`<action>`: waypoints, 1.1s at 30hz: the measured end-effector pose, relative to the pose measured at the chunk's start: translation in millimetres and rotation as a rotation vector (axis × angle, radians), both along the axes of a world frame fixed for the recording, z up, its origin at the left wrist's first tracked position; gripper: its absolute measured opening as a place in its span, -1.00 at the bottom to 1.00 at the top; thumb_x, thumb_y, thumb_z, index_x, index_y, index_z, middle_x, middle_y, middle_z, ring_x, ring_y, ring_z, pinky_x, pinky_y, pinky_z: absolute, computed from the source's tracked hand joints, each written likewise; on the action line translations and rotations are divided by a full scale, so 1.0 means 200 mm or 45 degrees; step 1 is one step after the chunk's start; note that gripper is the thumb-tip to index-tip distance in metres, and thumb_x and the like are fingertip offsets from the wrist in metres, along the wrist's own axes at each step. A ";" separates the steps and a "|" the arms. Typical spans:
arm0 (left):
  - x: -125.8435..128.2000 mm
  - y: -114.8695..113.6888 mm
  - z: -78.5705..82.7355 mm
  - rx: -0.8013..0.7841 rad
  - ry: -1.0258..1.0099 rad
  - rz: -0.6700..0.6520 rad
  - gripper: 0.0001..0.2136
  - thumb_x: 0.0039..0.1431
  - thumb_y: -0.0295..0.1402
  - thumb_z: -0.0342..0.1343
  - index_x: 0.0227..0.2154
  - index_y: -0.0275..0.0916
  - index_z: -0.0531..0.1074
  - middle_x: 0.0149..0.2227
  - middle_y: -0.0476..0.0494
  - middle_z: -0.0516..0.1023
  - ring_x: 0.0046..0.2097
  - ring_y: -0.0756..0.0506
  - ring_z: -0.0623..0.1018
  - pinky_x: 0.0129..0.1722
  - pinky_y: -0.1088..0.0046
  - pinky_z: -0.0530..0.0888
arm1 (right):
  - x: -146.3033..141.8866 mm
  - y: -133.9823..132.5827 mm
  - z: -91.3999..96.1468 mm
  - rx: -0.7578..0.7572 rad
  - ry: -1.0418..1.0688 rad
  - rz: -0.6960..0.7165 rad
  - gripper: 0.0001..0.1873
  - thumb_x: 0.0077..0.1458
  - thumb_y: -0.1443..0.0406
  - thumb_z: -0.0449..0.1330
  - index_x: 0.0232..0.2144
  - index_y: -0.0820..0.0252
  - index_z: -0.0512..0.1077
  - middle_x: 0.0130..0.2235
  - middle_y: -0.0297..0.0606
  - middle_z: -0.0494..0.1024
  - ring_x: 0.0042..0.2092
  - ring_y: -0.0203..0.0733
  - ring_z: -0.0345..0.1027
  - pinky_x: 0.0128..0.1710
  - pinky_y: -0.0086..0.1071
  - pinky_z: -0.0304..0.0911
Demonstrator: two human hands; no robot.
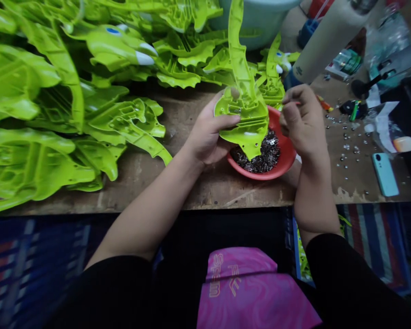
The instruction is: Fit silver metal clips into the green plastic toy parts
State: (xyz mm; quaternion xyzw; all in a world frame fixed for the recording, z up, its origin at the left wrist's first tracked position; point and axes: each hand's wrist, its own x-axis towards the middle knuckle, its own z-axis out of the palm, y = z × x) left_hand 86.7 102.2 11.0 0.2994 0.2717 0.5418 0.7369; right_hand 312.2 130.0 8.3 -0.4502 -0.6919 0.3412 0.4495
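Lime-green plastic shells (37,114) piled along your bench (140,183), your left hand (208,132) clasping one shell (243,109), your right hand (303,121) pinching something hidden, red bowl (284,160) of metal bits (260,155) beneath

1. This is a small assembly workshop;
2. a worn wooden workbench (140,183) runs across the view;
3. lime-green moulded plastic parts (30,160) lie heaped along it;
4. a red bowl (287,160) holds small metal pieces (260,155);
5. loose metal studs (345,147) lie scattered over the bench top.
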 end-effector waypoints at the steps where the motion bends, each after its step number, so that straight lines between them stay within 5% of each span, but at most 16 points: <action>1: 0.01 0.00 0.00 0.001 0.015 0.020 -0.58 -0.02 -0.54 0.22 -0.06 -0.15 0.37 0.00 -0.08 0.70 0.35 -0.36 0.64 0.35 -0.10 0.64 | -0.02 -0.02 0.02 -0.037 -0.028 0.094 -0.36 0.25 -0.37 0.29 -0.22 0.02 0.39 -0.45 -0.47 0.30 -0.43 -0.31 0.12 -0.40 -0.32 0.07; 6: 0.02 0.00 -0.02 0.025 0.083 0.045 -0.57 0.00 -0.58 0.16 -0.03 -0.16 0.43 0.06 -0.08 0.68 0.44 -0.38 0.56 0.35 -0.08 0.63 | -0.10 -0.07 0.10 -0.059 -0.139 0.160 -0.34 0.19 -0.32 0.39 -0.42 0.14 0.50 -0.45 -0.41 0.38 -0.38 -0.34 0.19 -0.34 -0.35 0.14; 11: 0.01 -0.01 -0.02 0.068 0.147 -0.003 -0.55 -0.01 -0.54 0.20 -0.01 -0.13 0.46 0.06 -0.08 0.69 0.44 -0.42 0.56 0.35 -0.12 0.64 | -0.11 -0.06 0.08 -0.085 -0.129 0.125 -0.33 0.11 -0.31 0.45 -0.46 0.14 0.51 -0.46 -0.40 0.42 -0.39 -0.34 0.19 -0.38 -0.37 0.14; 21: -0.01 -0.03 -0.07 0.186 0.227 -0.044 -0.59 0.09 -0.32 0.48 -0.05 -0.11 0.46 0.10 -0.08 0.68 0.40 -0.41 0.57 0.29 0.07 0.67 | -0.11 -0.07 0.10 -0.161 -0.221 0.148 -0.32 0.11 -0.30 0.45 -0.58 0.11 0.45 -0.59 -0.47 0.32 -0.48 -0.37 0.09 -0.17 -0.22 0.45; 25: -0.02 -0.02 -0.09 0.207 0.306 -0.077 -0.58 0.13 -0.24 0.51 -0.03 -0.08 0.48 0.12 -0.06 0.66 0.44 -0.41 0.52 0.26 0.11 0.68 | -0.07 -0.06 0.03 -0.238 -0.130 0.078 -0.30 -0.02 -0.30 0.55 -0.45 0.05 0.34 -0.58 -0.56 0.20 -0.52 -0.37 0.07 -0.32 -0.26 0.45; 33: 0.00 -0.08 -0.04 0.234 0.327 0.000 -0.70 0.20 -0.27 0.39 -0.06 -0.08 0.47 0.18 -0.04 0.58 0.48 -0.34 0.43 0.38 0.10 0.57 | -0.03 -0.04 -0.07 -0.286 0.046 0.024 -0.20 -0.14 -0.17 0.67 -0.17 0.01 0.30 -0.49 -0.58 0.35 -0.41 -0.24 0.45 -0.35 -0.30 0.52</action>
